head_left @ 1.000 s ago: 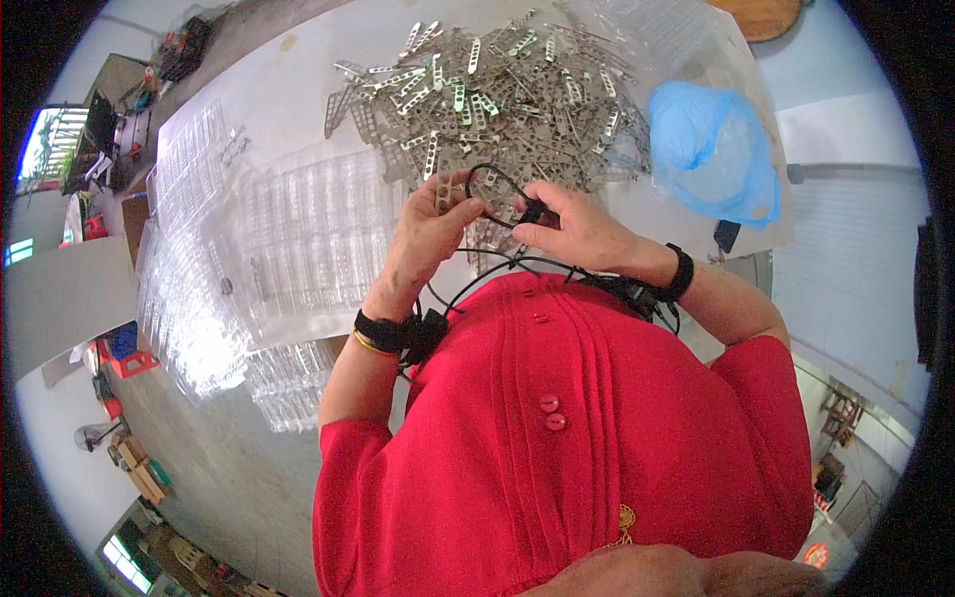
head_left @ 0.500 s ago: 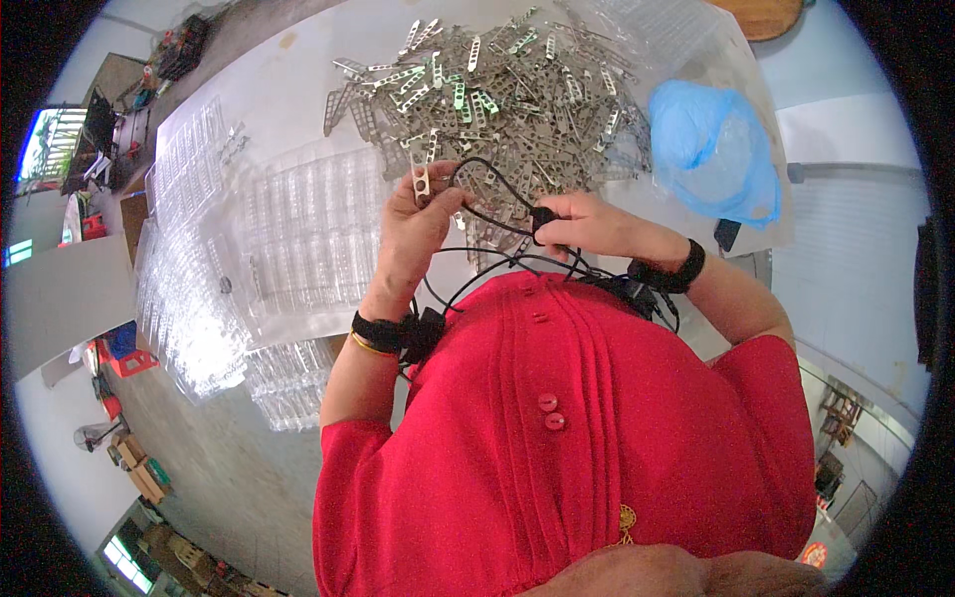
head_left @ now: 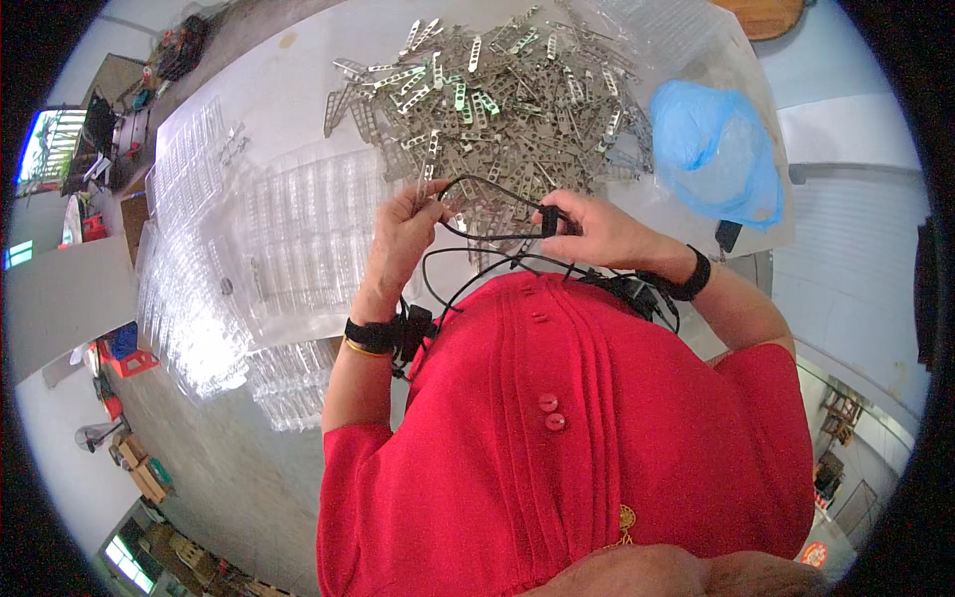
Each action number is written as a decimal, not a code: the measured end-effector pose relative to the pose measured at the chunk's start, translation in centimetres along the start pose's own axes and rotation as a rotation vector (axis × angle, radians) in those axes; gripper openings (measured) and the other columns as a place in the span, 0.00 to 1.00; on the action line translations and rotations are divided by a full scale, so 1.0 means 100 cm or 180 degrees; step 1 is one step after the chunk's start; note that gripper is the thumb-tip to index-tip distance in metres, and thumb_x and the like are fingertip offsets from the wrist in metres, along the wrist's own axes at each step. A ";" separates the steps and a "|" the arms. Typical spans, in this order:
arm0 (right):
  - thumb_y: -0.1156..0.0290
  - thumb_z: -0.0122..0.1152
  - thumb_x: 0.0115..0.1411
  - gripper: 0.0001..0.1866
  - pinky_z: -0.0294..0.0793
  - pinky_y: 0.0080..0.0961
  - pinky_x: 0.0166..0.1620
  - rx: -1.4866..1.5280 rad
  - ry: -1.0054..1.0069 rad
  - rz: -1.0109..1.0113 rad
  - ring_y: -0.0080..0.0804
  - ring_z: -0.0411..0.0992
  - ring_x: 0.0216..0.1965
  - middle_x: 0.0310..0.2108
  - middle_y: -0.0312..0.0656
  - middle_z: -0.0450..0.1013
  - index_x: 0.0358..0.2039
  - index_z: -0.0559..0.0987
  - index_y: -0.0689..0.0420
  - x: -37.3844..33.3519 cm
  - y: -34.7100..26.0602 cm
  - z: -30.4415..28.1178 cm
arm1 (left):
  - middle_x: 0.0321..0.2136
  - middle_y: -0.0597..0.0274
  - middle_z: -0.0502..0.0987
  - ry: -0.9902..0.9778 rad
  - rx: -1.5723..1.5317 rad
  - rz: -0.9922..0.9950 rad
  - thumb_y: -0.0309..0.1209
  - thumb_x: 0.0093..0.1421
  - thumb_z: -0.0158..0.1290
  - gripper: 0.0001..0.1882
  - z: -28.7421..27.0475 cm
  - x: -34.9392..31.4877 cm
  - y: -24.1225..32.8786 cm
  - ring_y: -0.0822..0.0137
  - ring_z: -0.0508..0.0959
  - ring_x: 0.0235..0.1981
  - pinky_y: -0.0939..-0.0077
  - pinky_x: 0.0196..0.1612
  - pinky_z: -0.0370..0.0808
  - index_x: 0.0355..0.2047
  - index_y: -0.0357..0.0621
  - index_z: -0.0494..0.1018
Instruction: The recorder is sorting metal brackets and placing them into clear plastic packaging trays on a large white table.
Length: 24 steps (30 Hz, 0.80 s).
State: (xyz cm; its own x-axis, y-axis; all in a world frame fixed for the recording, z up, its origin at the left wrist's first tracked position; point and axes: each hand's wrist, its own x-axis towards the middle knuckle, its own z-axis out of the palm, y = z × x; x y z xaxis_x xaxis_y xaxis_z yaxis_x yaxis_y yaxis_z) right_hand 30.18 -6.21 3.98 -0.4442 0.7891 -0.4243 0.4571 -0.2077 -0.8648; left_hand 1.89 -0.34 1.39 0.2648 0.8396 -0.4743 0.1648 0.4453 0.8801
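A loop of black cable point(head_left: 487, 238) stretches between my hands over the near edge of the table. My left hand point(head_left: 403, 234) is closed, pinching the loop's left end between thumb and fingers. At the other end, my right hand point(head_left: 607, 234) grips the cable at a small black band point(head_left: 549, 221) that wraps it. More black cables point(head_left: 468, 267) hang in curves below, close to my red shirt. Just beyond the hands lies a heap of flat metal strips point(head_left: 497, 109) with rows of holes, some silvery, some greenish.
Clear plastic trays point(head_left: 308, 229) are spread over the table's left side. A blue plastic bag point(head_left: 711, 149) lies on the right, with a small black object point(head_left: 728, 235) below it. Clear plastic sheeting point(head_left: 647, 35) sits at the far right, near a round wooden stool top point(head_left: 764, 15).
Both hands have come slightly nearer to my body. My right hand has shifted right, so the cable loop is wider and flatter than before.
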 end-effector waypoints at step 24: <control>0.59 0.59 0.67 0.21 0.74 0.22 0.32 0.0669 -0.0546 0.0845 0.20 0.73 0.28 0.29 0.35 0.75 0.51 0.68 0.61 0.030 0.070 -0.013 | 0.35 0.56 0.81 -0.0343 0.1865 -0.0121 0.31 0.66 0.47 0.18 -0.023 0.029 -0.060 0.72 0.72 0.18 0.74 0.24 0.72 0.52 0.35 0.74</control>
State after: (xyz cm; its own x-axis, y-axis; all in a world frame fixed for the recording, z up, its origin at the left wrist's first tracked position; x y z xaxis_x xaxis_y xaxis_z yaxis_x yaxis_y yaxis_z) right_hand 33.08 -4.58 -2.99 -0.4622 0.5874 -0.6644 0.4135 -0.5200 -0.7474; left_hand -0.56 0.12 -5.24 0.3384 0.7765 -0.5316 0.6646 0.2027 0.7192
